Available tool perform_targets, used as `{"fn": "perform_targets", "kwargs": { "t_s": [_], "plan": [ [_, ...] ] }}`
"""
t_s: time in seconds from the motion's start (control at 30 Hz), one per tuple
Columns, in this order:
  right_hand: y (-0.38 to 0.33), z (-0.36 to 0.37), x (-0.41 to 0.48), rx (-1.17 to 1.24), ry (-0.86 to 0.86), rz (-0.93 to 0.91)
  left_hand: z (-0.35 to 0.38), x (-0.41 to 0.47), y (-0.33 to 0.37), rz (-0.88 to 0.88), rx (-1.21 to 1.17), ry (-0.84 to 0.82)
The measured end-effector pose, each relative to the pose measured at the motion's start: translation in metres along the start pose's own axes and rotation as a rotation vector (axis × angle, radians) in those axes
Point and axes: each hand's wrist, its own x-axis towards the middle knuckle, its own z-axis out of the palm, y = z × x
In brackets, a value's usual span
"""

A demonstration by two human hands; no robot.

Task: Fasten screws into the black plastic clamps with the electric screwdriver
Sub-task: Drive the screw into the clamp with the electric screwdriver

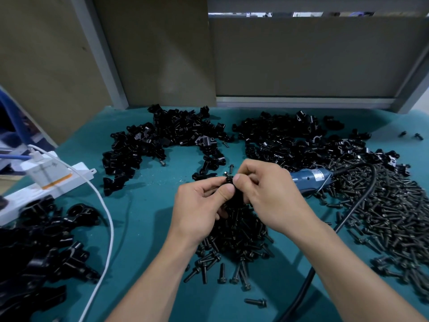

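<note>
Over the screw pile (239, 233), left hand (199, 205) and right hand (267, 194) pinch one clamp (237, 196) beside one screwdriver (311, 178).

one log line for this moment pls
step: seating screw by hand | left hand: grips black clamp | right hand: pinches screw at clamp | electric screwdriver: lying on table, untouched

White power strip (81, 174) laid at left of teal tabletop (144, 217); white cable (112, 231) trailed from it; brown boards (157, 54) propped behind.

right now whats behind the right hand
The blue electric screwdriver lies on the mat behind the right hand; its bit end is covered by the hand.
</note>
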Motion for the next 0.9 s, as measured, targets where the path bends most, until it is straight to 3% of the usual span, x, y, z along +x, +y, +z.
{"fn": "perform_targets", "kwargs": {
  "t_s": [0.13, 0.33, 0.47, 0.67, 0.8, 0.9],
  "plan": [
    [0.003, 0.012, -0.001, -0.052, 0.067, 0.044, 0.001, 0.0, -0.003, 0.036, 0.066, 0.032],
    [0.002, -0.002, -0.002, 0.069, -0.076, 0.005, -0.002, -0.001, -0.002, 0.099, 0.139, 0.055],
    [0.002, 0.004, -0.002, 0.016, 0.022, -0.025, 0.001, -0.003, 0.0, 0.122, 0.115, 0.042],
    [0.003, 0.005, -0.003, 0.058, 0.023, 0.047, 0.0, -0.002, 0.002, 0.181, 0.109, 0.052],
    [0.005, -0.012, 0.001, 0.042, 0.038, 0.263, -0.005, 0.003, -0.001, 0.1, -0.027, 0.19],
    [0.021, -0.021, -0.014, 0.167, 0.073, 0.513, -0.014, 0.007, -0.006, 0.028, -0.086, 0.22]
  ]
}}
